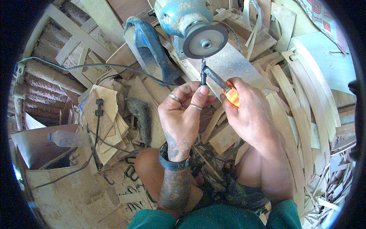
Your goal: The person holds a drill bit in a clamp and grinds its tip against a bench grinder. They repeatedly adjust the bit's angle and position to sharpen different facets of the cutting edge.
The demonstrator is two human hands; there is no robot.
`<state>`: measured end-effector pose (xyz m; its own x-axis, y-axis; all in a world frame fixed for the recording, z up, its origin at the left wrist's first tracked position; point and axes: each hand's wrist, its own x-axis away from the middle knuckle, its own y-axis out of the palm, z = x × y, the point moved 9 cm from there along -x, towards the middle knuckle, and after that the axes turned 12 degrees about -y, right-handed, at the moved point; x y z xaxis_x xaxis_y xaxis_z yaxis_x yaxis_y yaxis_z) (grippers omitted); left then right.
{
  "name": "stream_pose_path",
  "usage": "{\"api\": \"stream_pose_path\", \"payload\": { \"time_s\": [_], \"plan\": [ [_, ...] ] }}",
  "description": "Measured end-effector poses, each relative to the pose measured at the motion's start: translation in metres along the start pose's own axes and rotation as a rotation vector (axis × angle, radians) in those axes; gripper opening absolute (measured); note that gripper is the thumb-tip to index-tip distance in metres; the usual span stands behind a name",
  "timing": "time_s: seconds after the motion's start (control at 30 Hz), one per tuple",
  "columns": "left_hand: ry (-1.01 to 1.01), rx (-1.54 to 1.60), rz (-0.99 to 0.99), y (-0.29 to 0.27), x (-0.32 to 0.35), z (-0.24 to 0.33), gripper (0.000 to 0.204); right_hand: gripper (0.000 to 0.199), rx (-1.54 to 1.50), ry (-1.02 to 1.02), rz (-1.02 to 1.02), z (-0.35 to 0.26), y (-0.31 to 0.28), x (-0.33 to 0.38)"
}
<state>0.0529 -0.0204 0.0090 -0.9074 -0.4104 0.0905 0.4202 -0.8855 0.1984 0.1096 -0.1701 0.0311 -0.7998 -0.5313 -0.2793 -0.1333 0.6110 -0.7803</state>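
In front of me, my left hand (pixel 183 110) pinches a small dark router or drill bit (pixel 203 76) upright between thumb and fingers, its pointed metal tip up. My right hand (pixel 249 114) is closed round an orange-handled tool (pixel 231 95) with a grey shaft; its exact kind is unclear. The end of that shaft meets the bit near the top, though whether they touch is hard to tell. Just beyond the bit's tip is the round grey grinding wheel (pixel 206 42) of a dusty blue bench grinder (pixel 179 17).
A blue machine casing (pixel 146 49) lies left of the grinder. Black cables (pixel 97 126) run across the left side, near a plastic bottle (pixel 68 138) and a dark power tool (pixel 140 116). Curved wooden strips (pixel 301 99) are stacked at right, with wood scraps (pixel 324 194) below.
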Motion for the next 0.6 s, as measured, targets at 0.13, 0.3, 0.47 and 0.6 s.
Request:
{"api": "stream_pose_path", "payload": {
  "time_s": [0.13,0.3,0.47,0.6],
  "plan": [
    [0.026,0.073,-0.010,-0.001,0.002,0.005,0.019,0.023,-0.020,-0.071,0.026,-0.003,0.000,0.000],
    [0.006,0.112,-0.070,0.000,0.004,0.008,0.019,0.025,-0.044,-0.123,0.014,-0.006,0.000,0.003],
    [-0.007,0.141,-0.141,0.003,0.008,0.011,0.021,0.029,-0.075,-0.137,0.085,-0.007,-0.006,0.005],
    [-0.024,0.127,-0.177,0.003,0.009,0.012,0.024,0.030,-0.107,-0.151,0.109,-0.008,-0.010,0.005]
  ]
}}
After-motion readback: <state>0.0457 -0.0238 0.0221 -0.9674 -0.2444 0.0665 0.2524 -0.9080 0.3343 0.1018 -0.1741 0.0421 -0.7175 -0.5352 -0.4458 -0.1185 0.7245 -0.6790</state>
